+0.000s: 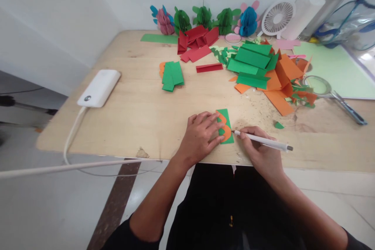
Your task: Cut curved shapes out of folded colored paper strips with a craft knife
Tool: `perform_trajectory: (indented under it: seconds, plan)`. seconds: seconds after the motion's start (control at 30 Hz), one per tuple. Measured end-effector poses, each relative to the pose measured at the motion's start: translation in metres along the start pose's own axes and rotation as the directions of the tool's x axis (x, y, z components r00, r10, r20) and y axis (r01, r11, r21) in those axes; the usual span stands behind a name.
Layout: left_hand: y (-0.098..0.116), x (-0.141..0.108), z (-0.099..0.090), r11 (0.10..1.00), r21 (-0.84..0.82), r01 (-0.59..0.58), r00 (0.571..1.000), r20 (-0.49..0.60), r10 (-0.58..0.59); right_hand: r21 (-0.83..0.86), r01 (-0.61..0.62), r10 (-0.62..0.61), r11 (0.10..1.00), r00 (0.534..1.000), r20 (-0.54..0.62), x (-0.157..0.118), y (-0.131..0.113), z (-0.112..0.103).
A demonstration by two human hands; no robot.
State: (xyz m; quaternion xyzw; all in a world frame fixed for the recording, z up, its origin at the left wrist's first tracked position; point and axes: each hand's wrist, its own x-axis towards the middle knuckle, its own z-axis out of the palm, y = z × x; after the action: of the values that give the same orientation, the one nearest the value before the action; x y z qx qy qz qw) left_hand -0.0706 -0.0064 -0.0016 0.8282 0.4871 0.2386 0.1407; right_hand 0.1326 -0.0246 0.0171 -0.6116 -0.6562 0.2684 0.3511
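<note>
My left hand (203, 134) lies with fingers spread on an orange paper cutout (226, 133) with rounded lobes, pressing it onto a green piece of paper (224, 114). The green paper rests on the table near its front edge. My right hand (262, 152) is closed round a white pen (263, 140), whose dark tip sits at the right edge of the orange cutout, over the green paper. Further back to the left is a small stack of green paper pieces (172, 75), with an orange edge showing behind it.
Folded red papers (199, 39), green strips (253, 55) and orange pieces (285, 72) lie behind my hands. Scissors (348, 107) are at right, a white power bank (99, 88) with a cable at left. Paper figures (203, 17) and a small fan (277, 16) stand along the wall.
</note>
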Motion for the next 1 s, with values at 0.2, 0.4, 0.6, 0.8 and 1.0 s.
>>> perform_trajectory:
  seconds: [0.2,0.4,0.6,0.8,1.0]
  plan:
    - [-0.0005,0.0007,0.0,1.0,0.005,0.001,1.0,0.004,-0.001,-0.012,-0.004,0.004,1.0,1.0,0.007,0.0023,-0.002,0.001]
    - [-0.0003,0.0,0.0003,1.0,0.0,0.007,1.0,-0.001,-0.007,-0.002,0.004,-0.004,1.0,1.0,0.003,0.0045,-0.0006,0.0026]
    - [0.0006,0.0001,-0.0002,1.0,0.001,0.004,1.0,-0.01,-0.004,0.067,0.051,-0.049,0.996,0.998,-0.035,0.001,0.0016,-0.0006]
    - [0.0012,0.0002,-0.0016,1.0,0.007,0.009,1.0,0.014,-0.009,-0.014,0.299,-0.298,0.954,0.953,0.051,0.0005,-0.0034,-0.0025]
    - [0.0038,0.001,-0.0032,1.0,0.018,0.013,1.0,0.021,-0.013,-0.169,0.456,-0.443,0.874,0.89,0.111,0.0008,-0.0007,0.0027]
